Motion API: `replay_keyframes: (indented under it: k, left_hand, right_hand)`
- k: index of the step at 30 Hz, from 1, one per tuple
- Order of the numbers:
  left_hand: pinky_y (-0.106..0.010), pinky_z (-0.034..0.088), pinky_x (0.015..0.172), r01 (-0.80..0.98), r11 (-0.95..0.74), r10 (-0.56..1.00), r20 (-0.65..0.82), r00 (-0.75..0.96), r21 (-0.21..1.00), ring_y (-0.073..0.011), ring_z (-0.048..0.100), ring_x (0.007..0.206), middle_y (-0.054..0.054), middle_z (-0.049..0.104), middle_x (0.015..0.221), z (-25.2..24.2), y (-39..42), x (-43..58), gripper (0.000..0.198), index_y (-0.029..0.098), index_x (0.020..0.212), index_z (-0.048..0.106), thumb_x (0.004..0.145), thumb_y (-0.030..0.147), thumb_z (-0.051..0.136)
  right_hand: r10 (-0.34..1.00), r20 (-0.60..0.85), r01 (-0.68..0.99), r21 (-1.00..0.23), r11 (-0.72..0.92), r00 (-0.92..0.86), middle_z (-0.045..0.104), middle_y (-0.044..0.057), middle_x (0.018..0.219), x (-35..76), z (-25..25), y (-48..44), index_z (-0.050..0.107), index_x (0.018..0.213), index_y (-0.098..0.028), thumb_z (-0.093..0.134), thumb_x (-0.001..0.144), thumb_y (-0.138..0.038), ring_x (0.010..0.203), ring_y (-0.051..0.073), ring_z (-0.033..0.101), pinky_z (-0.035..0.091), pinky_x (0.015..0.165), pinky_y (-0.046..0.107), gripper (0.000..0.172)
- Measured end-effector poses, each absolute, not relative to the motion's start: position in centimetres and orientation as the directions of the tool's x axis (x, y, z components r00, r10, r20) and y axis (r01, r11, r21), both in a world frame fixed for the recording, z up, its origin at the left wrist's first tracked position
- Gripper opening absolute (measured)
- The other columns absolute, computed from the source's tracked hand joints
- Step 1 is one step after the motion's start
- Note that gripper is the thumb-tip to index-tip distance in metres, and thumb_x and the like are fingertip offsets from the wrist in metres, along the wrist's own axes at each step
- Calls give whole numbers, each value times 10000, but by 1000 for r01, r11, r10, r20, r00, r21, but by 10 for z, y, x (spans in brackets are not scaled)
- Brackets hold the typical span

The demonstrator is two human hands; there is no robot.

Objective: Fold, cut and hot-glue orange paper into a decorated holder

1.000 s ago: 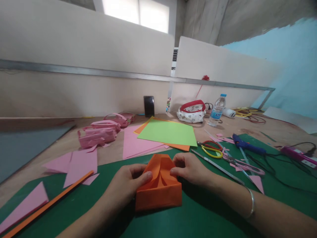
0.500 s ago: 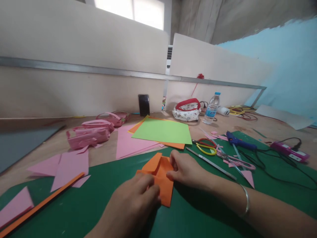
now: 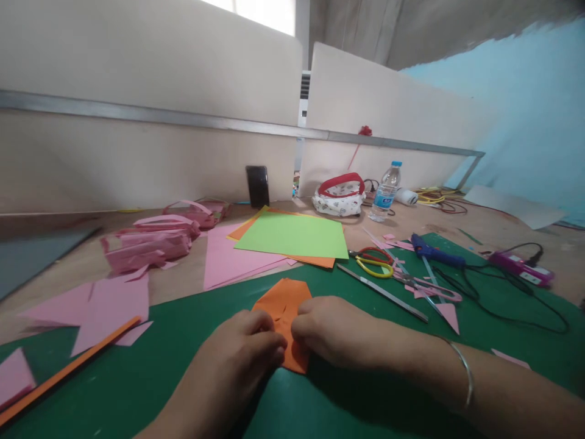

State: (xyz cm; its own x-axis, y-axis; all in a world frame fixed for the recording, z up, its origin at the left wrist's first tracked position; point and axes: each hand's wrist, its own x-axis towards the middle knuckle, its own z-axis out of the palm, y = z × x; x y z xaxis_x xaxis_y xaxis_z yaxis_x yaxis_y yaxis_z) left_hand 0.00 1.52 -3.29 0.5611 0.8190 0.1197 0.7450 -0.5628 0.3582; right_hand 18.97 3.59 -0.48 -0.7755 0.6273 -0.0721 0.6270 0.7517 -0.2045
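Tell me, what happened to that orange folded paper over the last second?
The orange folded paper piece, a second ago an open, boxy shape held at both sides, now lies pressed flat on the green cutting mat. The left hand and right hand have closed in together over its near end. The lime green paper sheet and yellow-handled scissors stayed put.

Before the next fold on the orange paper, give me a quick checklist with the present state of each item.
1. Both hands on the work: left hand and right hand press on the orange paper: ok.
2. Paper lies flat on the green mat: ok.
3. Crease line in sight: hidden under the fingers: cannot tell.
4. Scissors and metal ruler apart from the hands: ok.
5. Black cable off the paper: ok.
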Motion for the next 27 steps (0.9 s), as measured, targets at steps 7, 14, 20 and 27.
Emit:
replay_keyframes:
  k: [7, 14, 20, 27]
  left_hand:
    - [-198, 371, 569, 606, -610, 742, 100, 663, 510, -106, 518, 666, 20, 503, 723, -36, 42, -18, 243, 216, 739, 623, 868, 237, 417]
    - [-223, 484, 720, 523, -763, 632, 270, 727, 380, -141, 576, 856, -32, 580, 952, -42, 42, -23, 237, 258, 1019, 591, 884, 225, 400]
    - [-361, 497, 891, 589, -777, 627, 343, 699, 221, -224, 538, 1106, -18, 551, 1242, -52, 34, -31, 538, 379, 1297, 366, 801, 376, 576]
    - [-335, 486, 876, 593, -709, 704, 342, 622, 381, -219, 541, 1072, -36, 533, 1216, -44, 23, -23, 389, 319, 1160, 537, 771, 304, 548]
  right_hand:
    - [611, -78, 609, -252, 752, -788, 584, 26, 800, 193, -7, 43, 614, 798, -152, 510, 834, -172, 691, 129, 522, 320, 540, 207, 112]
    - [572, -62, 575, -107, 811, -818, 583, 29, 762, 190, -10, 37, 609, 808, -151, 516, 779, -131, 611, 136, 496, 285, 466, 233, 99]
    - [637, -4, 636, -63, 769, -771, 620, 38, 798, 208, 28, 38, 639, 791, -158, 504, 833, -159, 696, 146, 547, 337, 532, 233, 141]
    - [887, 202, 906, 3, 424, -416, 672, 17, 778, 287, 79, 60, 665, 794, -193, 519, 837, -179, 718, 146, 578, 373, 622, 228, 153]
